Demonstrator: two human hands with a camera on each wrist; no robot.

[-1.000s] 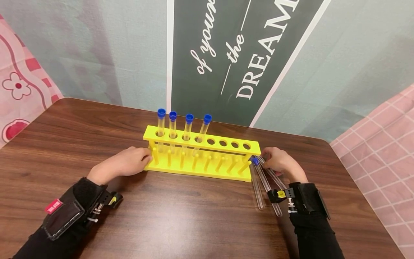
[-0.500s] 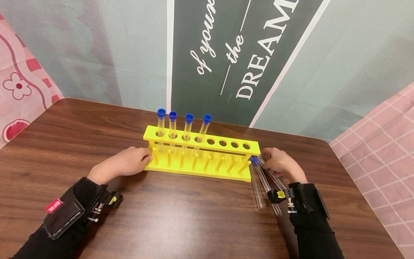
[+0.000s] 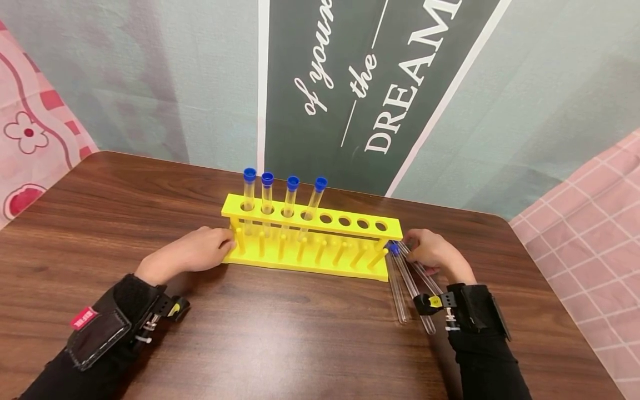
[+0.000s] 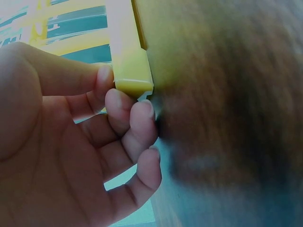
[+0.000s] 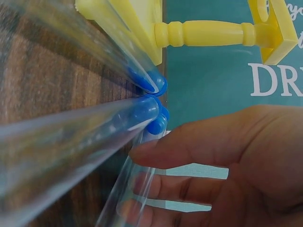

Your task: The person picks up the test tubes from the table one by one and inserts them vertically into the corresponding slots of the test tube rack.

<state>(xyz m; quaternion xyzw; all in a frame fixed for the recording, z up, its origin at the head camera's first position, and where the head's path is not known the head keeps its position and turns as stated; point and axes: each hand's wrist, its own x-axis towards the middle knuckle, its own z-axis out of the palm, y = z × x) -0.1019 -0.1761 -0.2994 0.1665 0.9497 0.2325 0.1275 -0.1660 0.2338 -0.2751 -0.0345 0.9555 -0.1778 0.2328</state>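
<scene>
A yellow test tube rack [image 3: 310, 266] stands on the table, with several blue-capped clear test tubes [image 3: 291, 194] upright or slightly tilted in its left holes. My left hand [image 3: 205, 248] pinches the left end of the rack; in the left wrist view thumb and fingertips meet at the rack's yellow end [image 4: 134, 71]. Just off the opposite end, my right hand [image 3: 427, 248] holds a clear test tube [image 5: 124, 194] near its cap, thumb on one side and fingers on the other. Beside it, other blue-capped test tubes [image 5: 71, 130] lie on the table, cap ends close together.
The brown wooden table [image 3: 280, 350] extends in front of the rack and to both sides. Behind it hangs a grey-green cloth [image 3: 210, 83] with white lettering. Pink patterned cloths [image 3: 600, 250] hang at the left and right.
</scene>
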